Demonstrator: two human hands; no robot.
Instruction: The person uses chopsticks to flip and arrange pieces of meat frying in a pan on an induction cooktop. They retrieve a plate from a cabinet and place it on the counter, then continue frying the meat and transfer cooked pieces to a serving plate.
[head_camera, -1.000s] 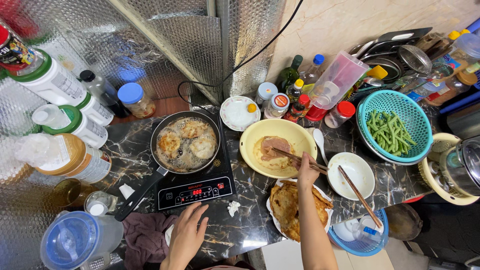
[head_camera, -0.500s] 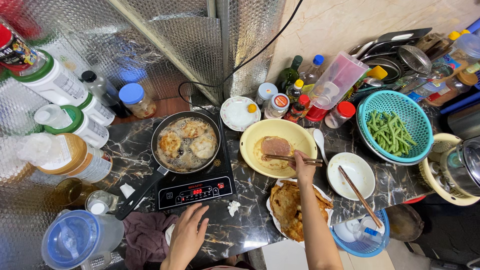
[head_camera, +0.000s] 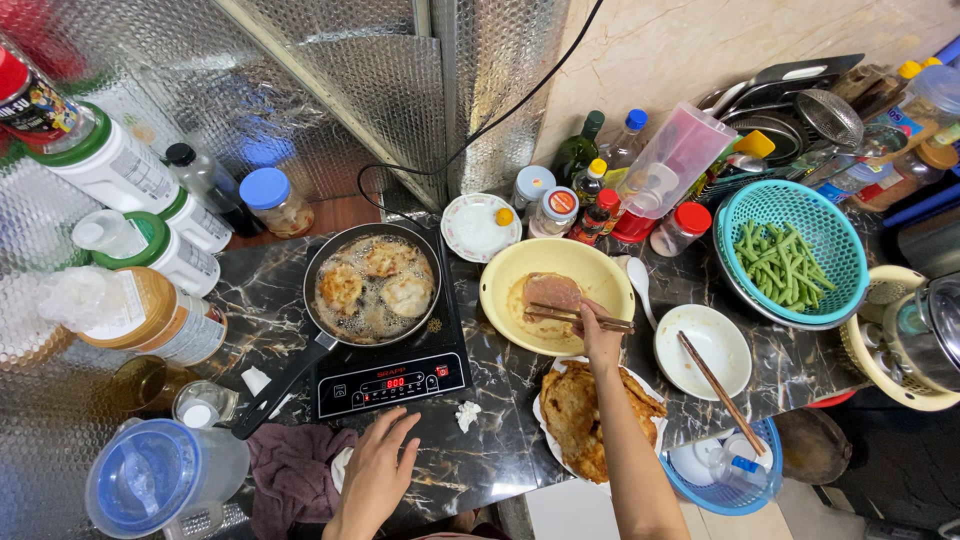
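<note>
1. The right hand (head_camera: 600, 335) is closed around chopsticks (head_camera: 575, 317), pinching a pinkish meat slice (head_camera: 552, 291) over the yellow bowl (head_camera: 505, 275), which stands mid-counter just right of the cooker (head_camera: 395, 378).
2. The left hand (head_camera: 378, 470) lies open, fingers spread, flat on the counter's (head_camera: 495, 460) front edge beside the cooker's panel; it holds nothing.
3. In my judgement the slice needs a firm, level pinch near its middle; let batter drip into the bowl before moving.
4. The frying pan (head_camera: 372, 285) holds bubbling patties (head_camera: 385, 285); lower anything gently, away from the wrist, to avoid splashing oil.
</note>
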